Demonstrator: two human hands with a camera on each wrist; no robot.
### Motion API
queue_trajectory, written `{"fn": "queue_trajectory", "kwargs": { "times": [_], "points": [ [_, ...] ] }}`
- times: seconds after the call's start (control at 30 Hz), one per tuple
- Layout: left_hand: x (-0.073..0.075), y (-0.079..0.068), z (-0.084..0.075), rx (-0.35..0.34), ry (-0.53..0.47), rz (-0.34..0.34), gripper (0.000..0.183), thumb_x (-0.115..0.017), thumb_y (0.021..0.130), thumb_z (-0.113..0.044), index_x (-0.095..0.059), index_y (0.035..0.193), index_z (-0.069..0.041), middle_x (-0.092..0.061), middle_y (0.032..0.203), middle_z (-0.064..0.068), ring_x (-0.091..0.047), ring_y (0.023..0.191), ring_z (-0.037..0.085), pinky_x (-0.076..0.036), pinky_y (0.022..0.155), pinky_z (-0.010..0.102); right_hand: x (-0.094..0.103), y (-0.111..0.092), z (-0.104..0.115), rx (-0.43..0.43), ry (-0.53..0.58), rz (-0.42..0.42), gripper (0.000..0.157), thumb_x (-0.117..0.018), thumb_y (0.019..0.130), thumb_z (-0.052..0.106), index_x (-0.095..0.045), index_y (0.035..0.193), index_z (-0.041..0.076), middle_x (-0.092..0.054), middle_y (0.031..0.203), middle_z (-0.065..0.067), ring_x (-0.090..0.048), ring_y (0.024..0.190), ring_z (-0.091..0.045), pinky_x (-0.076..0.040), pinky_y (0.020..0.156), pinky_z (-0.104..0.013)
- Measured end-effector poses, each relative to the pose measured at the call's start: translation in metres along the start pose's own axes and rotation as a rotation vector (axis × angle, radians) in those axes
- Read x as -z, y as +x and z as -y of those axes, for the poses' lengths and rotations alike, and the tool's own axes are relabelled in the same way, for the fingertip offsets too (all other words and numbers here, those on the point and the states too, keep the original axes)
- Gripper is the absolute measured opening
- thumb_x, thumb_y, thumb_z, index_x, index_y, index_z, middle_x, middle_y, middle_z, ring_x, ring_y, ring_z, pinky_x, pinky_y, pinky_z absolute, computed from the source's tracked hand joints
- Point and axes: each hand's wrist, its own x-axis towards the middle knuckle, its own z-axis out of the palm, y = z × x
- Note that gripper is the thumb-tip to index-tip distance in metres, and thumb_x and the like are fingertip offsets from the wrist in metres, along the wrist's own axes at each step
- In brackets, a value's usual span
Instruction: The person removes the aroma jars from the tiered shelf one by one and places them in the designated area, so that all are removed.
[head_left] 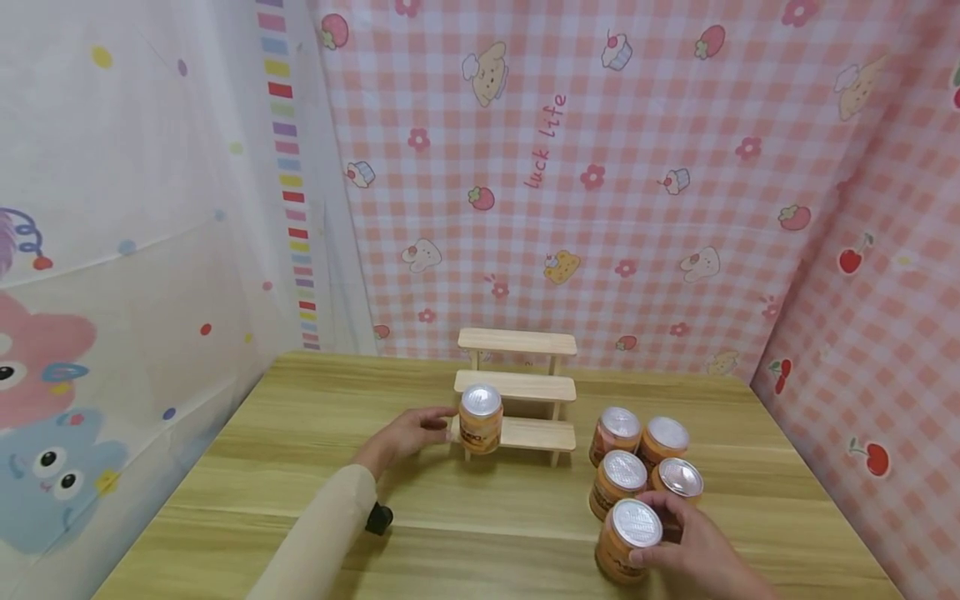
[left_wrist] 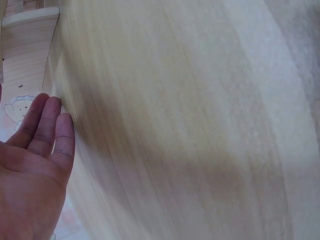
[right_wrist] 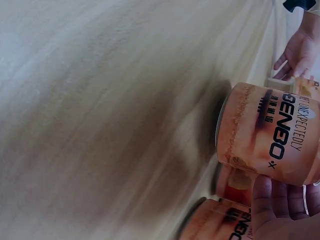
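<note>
A three-step wooden shelf stands toward the back of the table, and an orange can with a silver lid is on the left end of its lowest step. Beside that can is my left hand, its fingers relaxed and nearly straight at the shelf's left end; the left wrist view shows the palm with nothing in it. At the front right, my right hand grips another orange can between thumb and fingers. In the right wrist view, that can's label reads BENBO.
Several more orange cans stand grouped just behind the right hand's can. A small black object shows at the left wrist. Patterned cloth hangs behind the wooden table and along both sides.
</note>
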Motion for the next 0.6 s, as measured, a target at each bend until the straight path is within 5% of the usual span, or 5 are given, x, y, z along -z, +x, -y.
{"fn": "queue_trajectory", "kwargs": {
  "times": [0.6],
  "points": [
    [0.0004, -0.0034, -0.0027, -0.024, 0.005, -0.004, 0.047, -0.070, 0.094, -0.020, -0.059, 0.139, -0.017, -0.054, 0.140, 0.018, -0.047, 0.131, 0.037, -0.035, 0.108, 0.058, -0.0058, -0.0025, -0.0041, -0.047, -0.002, -0.057, 0.068, -0.083, 0.079, 0.008, -0.045, 0.131, -0.011, -0.059, 0.121, -0.019, -0.057, 0.098, 0.001, -0.052, 0.081, -0.023]
  ]
}}
